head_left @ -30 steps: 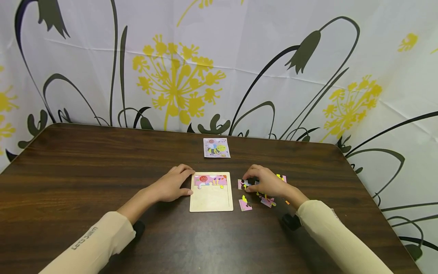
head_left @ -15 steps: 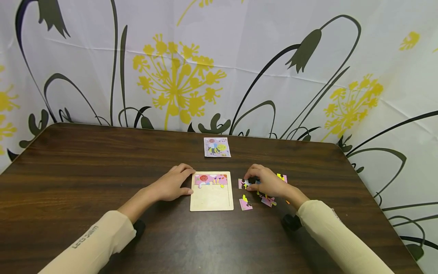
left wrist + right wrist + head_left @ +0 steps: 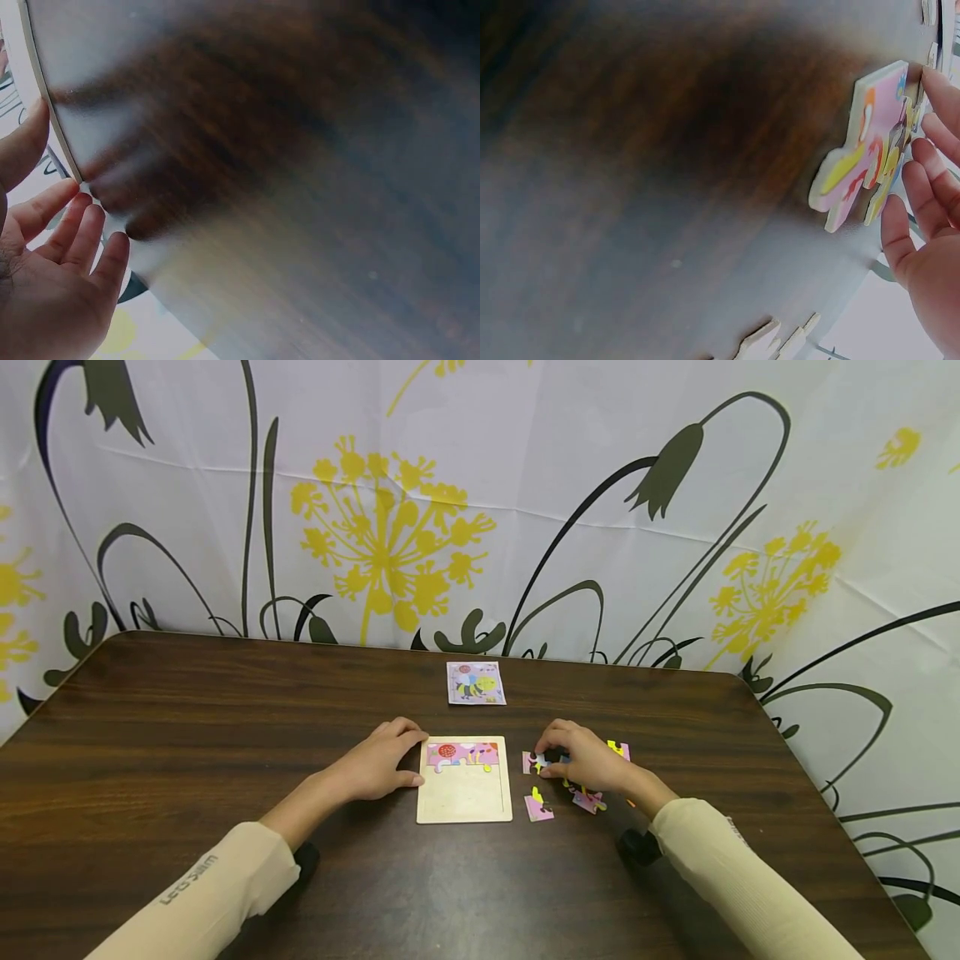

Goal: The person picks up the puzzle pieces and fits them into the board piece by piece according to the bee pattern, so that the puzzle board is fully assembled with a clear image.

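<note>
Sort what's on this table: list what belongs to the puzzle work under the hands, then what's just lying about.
In the work:
puzzle tray, steadied by the left hand
puzzle piece, pinched by the right hand
loose pieces beside the tray

Lying about:
picture card behind the tray
flower-print curtain

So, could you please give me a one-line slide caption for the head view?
Left hand steadies the puzzle tray while the right hand pinches a loose piece beside it.

My head camera looks forward and down across the table (image 3: 150,735) toward the curtain (image 3: 525,485). Both wrist cameras sit close, skimming along that same tabletop, each catching its own hand's fingers at the frame edge.
</note>
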`<state>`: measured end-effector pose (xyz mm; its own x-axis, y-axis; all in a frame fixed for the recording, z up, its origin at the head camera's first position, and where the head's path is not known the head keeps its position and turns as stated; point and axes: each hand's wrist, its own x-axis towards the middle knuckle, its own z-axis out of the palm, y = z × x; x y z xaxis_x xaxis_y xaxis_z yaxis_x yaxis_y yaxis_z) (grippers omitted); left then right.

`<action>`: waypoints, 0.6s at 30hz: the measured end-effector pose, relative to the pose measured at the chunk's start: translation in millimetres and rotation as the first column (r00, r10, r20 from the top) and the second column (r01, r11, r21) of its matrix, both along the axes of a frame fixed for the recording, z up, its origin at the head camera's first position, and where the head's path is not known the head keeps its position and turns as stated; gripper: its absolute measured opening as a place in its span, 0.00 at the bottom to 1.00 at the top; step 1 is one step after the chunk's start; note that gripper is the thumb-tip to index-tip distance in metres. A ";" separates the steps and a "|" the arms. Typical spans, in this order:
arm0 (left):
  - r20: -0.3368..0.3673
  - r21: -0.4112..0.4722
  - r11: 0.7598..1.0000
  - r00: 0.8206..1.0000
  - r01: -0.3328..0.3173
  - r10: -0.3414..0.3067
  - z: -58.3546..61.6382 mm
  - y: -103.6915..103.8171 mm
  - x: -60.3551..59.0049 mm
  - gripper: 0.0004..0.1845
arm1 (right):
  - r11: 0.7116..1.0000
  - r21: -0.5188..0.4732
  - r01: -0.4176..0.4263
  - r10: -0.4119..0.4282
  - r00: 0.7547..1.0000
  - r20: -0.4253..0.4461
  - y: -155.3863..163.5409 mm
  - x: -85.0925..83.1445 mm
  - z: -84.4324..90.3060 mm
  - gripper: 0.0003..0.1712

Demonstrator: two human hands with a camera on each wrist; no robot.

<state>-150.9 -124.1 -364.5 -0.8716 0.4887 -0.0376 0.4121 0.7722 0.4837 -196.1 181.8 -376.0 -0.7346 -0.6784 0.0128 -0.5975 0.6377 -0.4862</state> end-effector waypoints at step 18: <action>-0.027 0.038 0.999 0.999 -0.033 0.034 -4.9 1.8 0.0 0.26 | 1.000 0.008 -0.010 0.010 1.000 -0.014 1.2 -0.4 -1.0 0.10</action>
<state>-150.9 -122.3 -369.5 -0.8878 0.4602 0.0044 0.4001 0.7669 0.5018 -196.5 183.0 -377.0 -0.7273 -0.6861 0.0179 -0.6109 0.6352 -0.4725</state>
